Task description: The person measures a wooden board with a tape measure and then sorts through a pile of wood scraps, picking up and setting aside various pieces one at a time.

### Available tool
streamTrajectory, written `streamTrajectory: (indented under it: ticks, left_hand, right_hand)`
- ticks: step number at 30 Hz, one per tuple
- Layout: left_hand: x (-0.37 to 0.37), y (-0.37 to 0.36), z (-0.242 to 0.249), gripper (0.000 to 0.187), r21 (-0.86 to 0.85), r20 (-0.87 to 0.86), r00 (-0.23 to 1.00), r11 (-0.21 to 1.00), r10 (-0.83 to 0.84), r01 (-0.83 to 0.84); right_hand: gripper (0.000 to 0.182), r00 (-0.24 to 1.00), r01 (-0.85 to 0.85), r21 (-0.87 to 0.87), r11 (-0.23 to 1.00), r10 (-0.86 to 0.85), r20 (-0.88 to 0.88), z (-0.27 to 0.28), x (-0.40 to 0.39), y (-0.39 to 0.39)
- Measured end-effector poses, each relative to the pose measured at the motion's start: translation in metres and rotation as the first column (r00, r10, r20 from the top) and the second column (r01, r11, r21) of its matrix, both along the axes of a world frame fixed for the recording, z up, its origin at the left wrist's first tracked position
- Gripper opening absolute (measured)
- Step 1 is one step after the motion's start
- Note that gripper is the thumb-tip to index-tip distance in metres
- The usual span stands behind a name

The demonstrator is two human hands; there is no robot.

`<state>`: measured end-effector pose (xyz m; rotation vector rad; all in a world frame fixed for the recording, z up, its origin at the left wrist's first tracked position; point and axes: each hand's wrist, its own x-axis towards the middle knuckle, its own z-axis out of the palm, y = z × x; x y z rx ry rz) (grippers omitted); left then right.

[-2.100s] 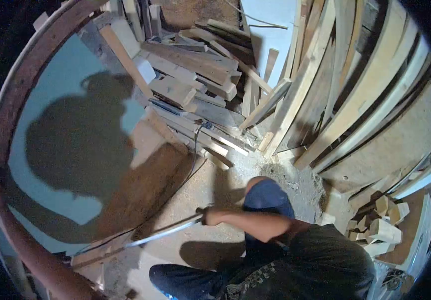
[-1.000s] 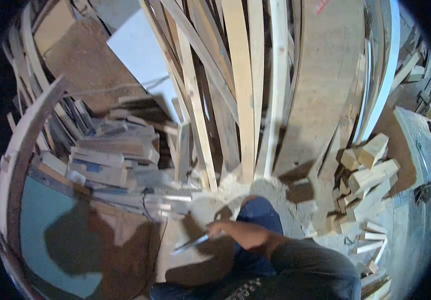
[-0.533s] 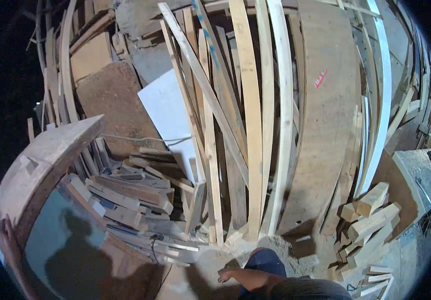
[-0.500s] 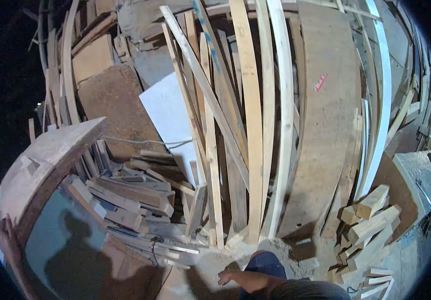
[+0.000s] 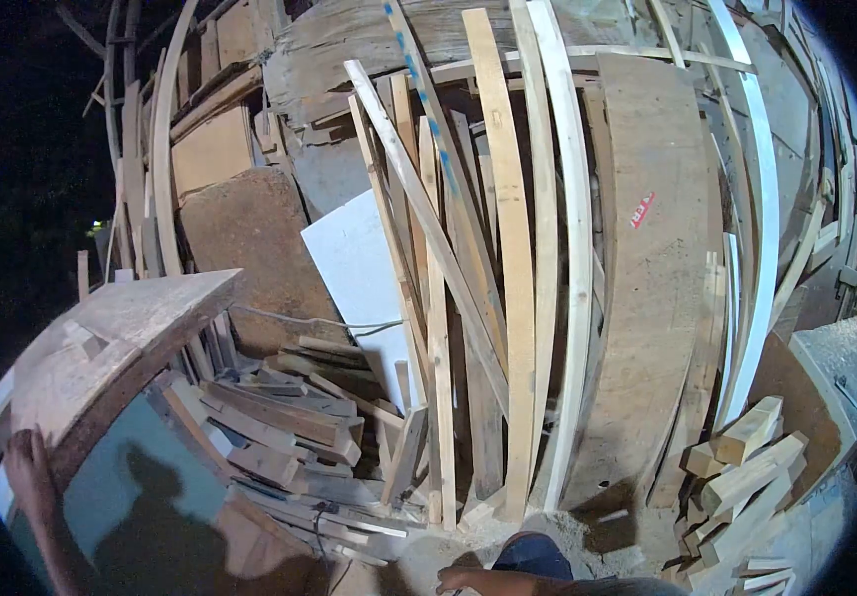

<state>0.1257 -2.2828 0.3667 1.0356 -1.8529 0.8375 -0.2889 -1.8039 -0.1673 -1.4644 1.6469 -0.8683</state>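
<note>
At the lower left, my left hand [image 5: 29, 467] is at the near edge of a dusty wooden worktable [image 5: 100, 323], its fingers curled over the rim. A small wood block [image 5: 85, 341] lies on that tabletop, apart from the hand. My right hand [image 5: 458, 579] is low at the bottom edge of the view, beside my knee [image 5: 534, 556]. Its fingers look curled, but the frame edge cuts them off and whatever they may hold is hidden.
Long timber strips [image 5: 508, 248] and a wide plywood board [image 5: 647, 288] lean upright ahead. Offcuts [image 5: 279, 417] are heaped beside the worktable. Short beams [image 5: 746, 467] are stacked at the right. A thin cable [image 5: 319, 526] trails near the floor, which has sawdust [image 5: 587, 536].
The scene has shifted down and slightly right in view. My left hand's fingers, stretched along the table edge before, are now bent over it. My right hand has dropped toward the bottom edge.
</note>
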Motion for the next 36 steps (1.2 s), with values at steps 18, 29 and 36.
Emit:
streamTrajectory:
  ticks: [18,29,36]
  left_hand:
    - [-0.035,0.077,0.026,0.031,0.119,-0.108,0.994,0.993,-0.012,0.025]
    - [-0.038,0.086,0.029,0.034,0.036,-0.092,0.996,0.999,-0.009,0.012]
    - [-0.042,0.089,0.030,0.032,0.122,-0.052,0.999,0.993,0.006,0.000]
  right_hand:
    - [0.064,0.975,-0.091,-0.429,0.899,0.169,0.147,0.256,0.106,-0.230]
    - [0.070,0.990,-0.060,-0.051,0.997,0.052,-0.134,0.003,0.162,-0.242]
    - [0.050,0.998,0.000,0.332,0.943,0.021,-0.057,-0.062,0.179,-0.147]
